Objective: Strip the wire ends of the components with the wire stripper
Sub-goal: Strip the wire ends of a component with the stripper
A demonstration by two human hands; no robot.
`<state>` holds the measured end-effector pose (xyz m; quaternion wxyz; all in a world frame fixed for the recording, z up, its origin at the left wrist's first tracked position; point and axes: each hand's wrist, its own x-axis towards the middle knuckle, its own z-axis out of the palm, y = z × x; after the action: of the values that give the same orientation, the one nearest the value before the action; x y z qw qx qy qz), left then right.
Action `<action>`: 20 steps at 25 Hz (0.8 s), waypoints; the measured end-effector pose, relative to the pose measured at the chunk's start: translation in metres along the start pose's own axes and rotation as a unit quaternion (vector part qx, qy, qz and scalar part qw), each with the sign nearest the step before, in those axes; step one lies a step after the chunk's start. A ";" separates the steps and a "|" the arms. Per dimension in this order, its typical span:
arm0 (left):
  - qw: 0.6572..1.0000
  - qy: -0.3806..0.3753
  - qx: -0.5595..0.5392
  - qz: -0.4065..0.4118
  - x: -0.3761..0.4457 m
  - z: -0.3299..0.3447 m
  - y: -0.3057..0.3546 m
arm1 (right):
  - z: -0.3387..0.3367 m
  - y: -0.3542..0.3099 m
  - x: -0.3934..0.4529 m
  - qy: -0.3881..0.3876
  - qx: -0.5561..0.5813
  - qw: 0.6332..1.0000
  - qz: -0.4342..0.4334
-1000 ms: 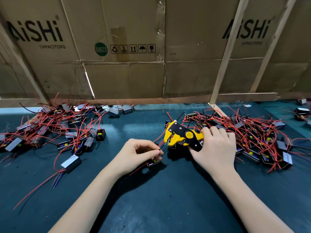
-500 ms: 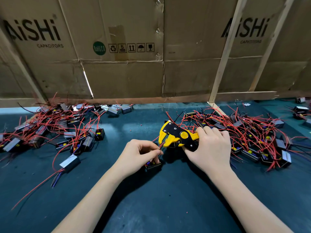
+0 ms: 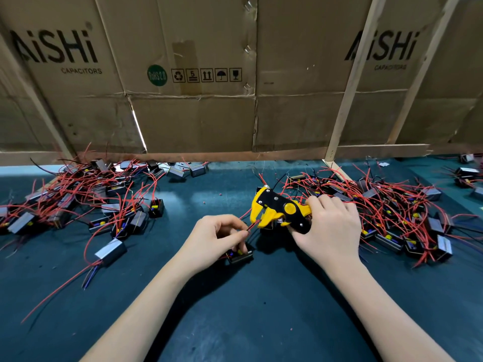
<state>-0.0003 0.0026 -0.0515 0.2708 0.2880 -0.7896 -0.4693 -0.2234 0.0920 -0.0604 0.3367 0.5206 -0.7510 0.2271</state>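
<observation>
A wall of flattened cardboard boxes (image 3: 193, 74), braced by wooden slats (image 3: 350, 82), is stood along the far edge of the desk (image 3: 261, 309), which is covered in dark green cloth. One pile of components (image 3: 78, 202) with red wires is spread near the far left corner, and a second pile (image 3: 397, 212) is heaped toward the right edge. At the middle of the desk the yellow and black wire stripper (image 3: 279, 210) is grasped by its handles in the right hand (image 3: 329, 228), its head pointed left. A red wire (image 3: 252, 226) is pinched between thumb and forefinger of the left hand (image 3: 217, 239) and its end is set at the stripper's mouth. The small black component (image 3: 239, 256) is held down on the cloth under the same hand's lower fingers.
</observation>
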 end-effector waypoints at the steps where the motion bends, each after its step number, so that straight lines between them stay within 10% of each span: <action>1: 1.000 0.013 0.003 0.000 0.000 -0.001 0.000 | 0.001 0.003 0.000 -0.007 -0.001 1.000 0.007; 6: 0.978 0.205 -0.011 -0.044 0.003 -0.006 -0.005 | 0.003 0.010 -0.001 -0.055 0.072 0.991 0.098; 9: 0.972 0.149 -0.160 -0.084 0.007 -0.013 -0.002 | -0.009 0.010 0.005 -0.050 0.217 0.962 0.160; 15: 0.990 0.113 0.078 0.016 0.002 -0.040 0.001 | -0.034 -0.011 -0.002 -0.162 0.668 0.725 0.032; 20: 0.994 0.058 -0.075 0.062 -0.006 -0.029 0.015 | -0.031 -0.021 -0.004 -0.259 0.566 0.780 0.061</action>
<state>0.0210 -0.0047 -0.0270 0.3656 0.2440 -0.7518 -0.4916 -0.1948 0.1084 -0.0423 -0.2403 0.6098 -0.5765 0.4880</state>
